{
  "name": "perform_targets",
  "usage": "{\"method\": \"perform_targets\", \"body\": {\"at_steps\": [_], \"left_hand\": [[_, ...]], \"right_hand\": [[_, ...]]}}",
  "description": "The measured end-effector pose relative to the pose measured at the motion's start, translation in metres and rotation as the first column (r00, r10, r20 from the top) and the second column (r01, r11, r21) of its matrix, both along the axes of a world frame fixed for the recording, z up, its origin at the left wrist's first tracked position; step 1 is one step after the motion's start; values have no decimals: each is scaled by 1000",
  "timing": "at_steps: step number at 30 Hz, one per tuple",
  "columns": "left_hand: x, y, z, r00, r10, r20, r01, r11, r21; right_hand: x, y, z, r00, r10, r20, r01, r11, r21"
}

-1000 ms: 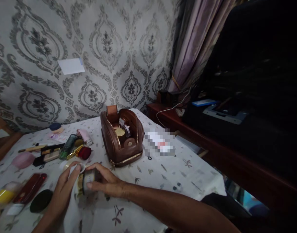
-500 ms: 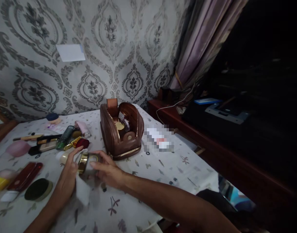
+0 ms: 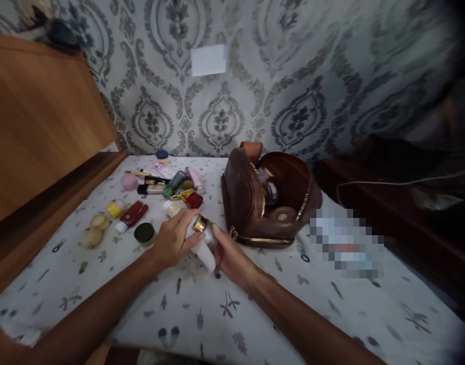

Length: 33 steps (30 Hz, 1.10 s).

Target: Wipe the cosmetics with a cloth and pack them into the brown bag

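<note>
Low over the table, my right hand (image 3: 232,253) grips a small pale jar with a gold cap (image 3: 200,223). The fingers hide much of its body, so its exact kind is unclear. My left hand (image 3: 175,235) is closed round a white wipe (image 3: 205,256) and presses it against the jar's capped end; a loose end of the wipe hangs down between the hands. Just right of them stands a brown leather toiletry bag (image 3: 242,203), unzipped, with a few small items inside. A dark-lidded jar (image 3: 144,233) lies left of my left hand.
Cosmetics spread over the left of the patterned tablecloth (image 3: 202,314): a dark red bottle (image 3: 134,214), a green bottle (image 3: 174,183), a red round item (image 3: 194,199), a pink sponge (image 3: 129,181). A blurred-out packet (image 3: 346,243) lies right of the bag. Wooden furniture (image 3: 45,101) borders the left.
My view has swung left, so the bag and hands appear further right. Both hands still hold the jar and wipe; the left hand now wraps further over the capped end.
</note>
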<state>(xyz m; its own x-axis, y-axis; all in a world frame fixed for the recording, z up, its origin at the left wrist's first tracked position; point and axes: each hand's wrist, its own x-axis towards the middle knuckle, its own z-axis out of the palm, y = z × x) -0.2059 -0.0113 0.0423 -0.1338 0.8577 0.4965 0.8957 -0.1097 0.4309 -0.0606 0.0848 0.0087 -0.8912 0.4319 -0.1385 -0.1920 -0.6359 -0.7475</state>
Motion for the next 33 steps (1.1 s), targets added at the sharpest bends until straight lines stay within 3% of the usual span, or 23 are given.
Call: {"method": "perform_targets", "body": {"at_steps": [5, 8, 10, 13, 19, 21, 23, 25, 27, 29, 33], "left_hand": [[4, -2, 12, 1000, 12, 20, -11, 1000, -25], [4, -1, 15, 998, 26, 54, -23, 999, -44], [4, -1, 16, 996, 37, 84, -32, 997, -65], [4, -1, 17, 988, 52, 142, -36, 994, -108], [4, 2, 19, 967, 48, 249, -15, 991, -133], [3, 3, 20, 956, 43, 289, -1, 990, -141], [0, 4, 21, 938, 49, 344, 9, 986, -166], [-5, 5, 20, 908, 70, 413, 14, 980, -198], [-10, 6, 17, 875, 76, 479, 33, 976, -214], [-13, 8, 13, 835, 75, 545, 48, 977, -208], [-11, 10, 9, 746, 123, 655, -4, 983, -181]], "right_hand": [[2, -4, -3, 1000, -7, -1, 7, 986, 167], [4, -4, -4, 997, -78, -10, 77, 933, 353], [6, -3, -3, 993, -122, -1, 104, 845, 524], [10, -2, -2, 989, -149, 1, 101, 672, 734], [14, -2, -12, 970, -229, -80, 148, 298, 943], [14, -3, -13, 971, -213, -104, 153, 227, 962], [14, -5, -13, 972, -192, -138, 175, 189, 966], [13, -6, -14, 972, -172, -161, 192, 186, 964], [12, -8, -16, 972, -160, -174, 207, 226, 952], [11, -9, -17, 974, -159, -164, 207, 317, 926], [10, -13, -14, 984, -149, -97, 166, 580, 797]]}}
